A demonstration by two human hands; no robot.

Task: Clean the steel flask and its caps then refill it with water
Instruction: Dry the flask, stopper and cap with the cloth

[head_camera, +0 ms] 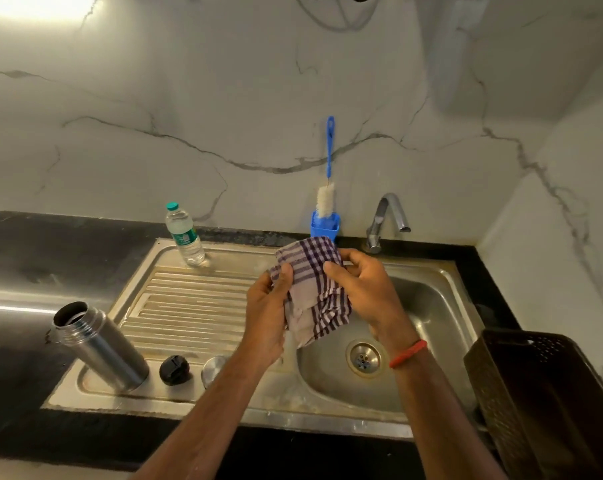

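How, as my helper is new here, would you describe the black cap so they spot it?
Find the sink's ribbed drainboard, left of the basin. Along its near edge stand an open steel flask, the black cap, then a steel cap. It alone is dark, between silvery neighbours.

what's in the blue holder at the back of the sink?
A bottle brush stands in the blue holder, bristles down, blue handle pointing up. The checked cloth hides the holder's bottom edge. How deep the brush sits inside cannot be seen.
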